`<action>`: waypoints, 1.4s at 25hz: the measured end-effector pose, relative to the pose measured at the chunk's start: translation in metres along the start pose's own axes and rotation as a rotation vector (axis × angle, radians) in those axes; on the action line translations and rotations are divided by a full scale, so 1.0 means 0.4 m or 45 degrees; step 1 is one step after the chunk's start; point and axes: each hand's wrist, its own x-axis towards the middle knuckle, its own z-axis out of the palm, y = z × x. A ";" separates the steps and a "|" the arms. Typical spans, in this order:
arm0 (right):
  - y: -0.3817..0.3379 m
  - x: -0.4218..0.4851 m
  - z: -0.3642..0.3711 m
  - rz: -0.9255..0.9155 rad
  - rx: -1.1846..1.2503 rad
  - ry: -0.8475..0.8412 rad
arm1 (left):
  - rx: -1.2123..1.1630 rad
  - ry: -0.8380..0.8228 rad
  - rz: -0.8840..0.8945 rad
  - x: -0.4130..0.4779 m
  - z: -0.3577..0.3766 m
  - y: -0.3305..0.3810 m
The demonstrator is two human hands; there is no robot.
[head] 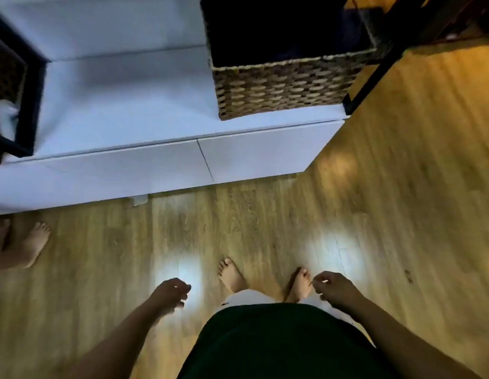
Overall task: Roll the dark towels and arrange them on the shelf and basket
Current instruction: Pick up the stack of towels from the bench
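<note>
A view looked straight down from a standing person's head. Both bare forearms reached forward and down over a wooden floor (401, 187). The left hand (173, 292) hung with its fingers loosely curled, its grip slack and holding nothing. The right hand (333, 289) hung the same way, fingers softly bent, its grip slack and holding nothing as well. The two hands were well apart, one on each side of the person's bare feet (231, 276). A dark green garment (265, 340) filled the bottom middle of the view.

Ahead stood a low white surface (128, 105) with flat front panels. A woven basket (287, 88) sat at its right end, close to the front edge. The inside of the basket was very dark, so it could not be told whether any dark towels lay in it; no towel could be made out elsewhere. Just to the right of the basket rose a black metal frame (374, 77). At the left end of the surface stood another black-framed piece (32, 86) with a woven panel, partly cut off by the edge. A second person's bare foot (35, 242) showed on the floor at far left.
</note>
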 end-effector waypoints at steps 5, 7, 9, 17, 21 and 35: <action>0.141 -0.001 -0.089 0.030 0.125 -0.001 | -0.083 0.027 0.072 -0.017 0.109 0.167; 0.223 0.005 -0.139 0.024 0.241 0.012 | -0.017 0.028 0.090 -0.037 0.206 0.257; 0.317 0.003 -0.199 0.013 0.324 0.015 | 0.034 0.039 0.105 -0.047 0.324 0.356; 0.604 0.019 -0.534 -0.037 0.650 0.201 | 0.509 -0.071 0.435 -0.116 0.793 0.805; 0.694 0.082 -0.682 0.019 0.681 0.300 | 0.711 -0.159 0.550 -0.098 0.958 1.050; 0.776 0.319 -1.434 0.369 0.751 0.460 | 0.971 -0.401 0.713 0.138 1.357 2.032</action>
